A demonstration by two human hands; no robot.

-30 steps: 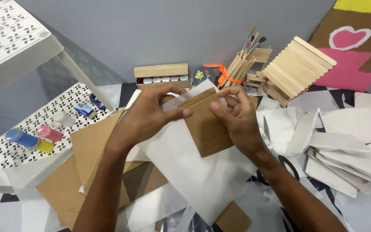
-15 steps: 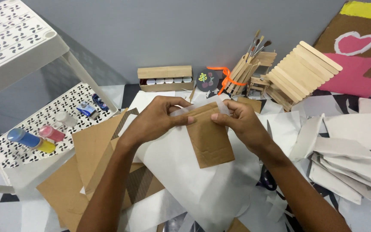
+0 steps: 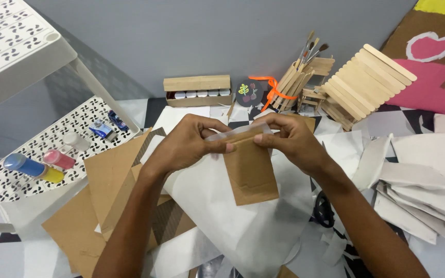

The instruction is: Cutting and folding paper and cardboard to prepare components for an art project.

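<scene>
I have both hands up over the middle of the table, gripping one brown cardboard piece (image 3: 250, 170) between them. My left hand (image 3: 189, 146) pinches its top left corner, thumb lying along the upper edge, fingers curled behind. My right hand (image 3: 289, 140) pinches the top right corner the same way, wrist bent inward. A strip of clear film (image 3: 233, 133) runs along that top edge between my fingertips. The piece hangs down from the grip, tilted slightly, its lower edge free and touching nothing that I can make out.

Directly under my hands lies a big white paper sheet (image 3: 233, 226), spreading toward me. Left of my left forearm, flat brown cardboard sheets (image 3: 112, 175) overlap, and beyond them stands a white perforated shelf (image 3: 42, 149) with small paint bottles (image 3: 32, 167). Right of my right forearm a heap of white paper scraps (image 3: 418, 175) crowds in close. Beyond my knuckles there is a little open space, then a low wooden box of jars (image 3: 198, 90), a stick-built brush holder (image 3: 292, 82) and a stack of wooden sticks (image 3: 364, 85) against the grey wall.
</scene>
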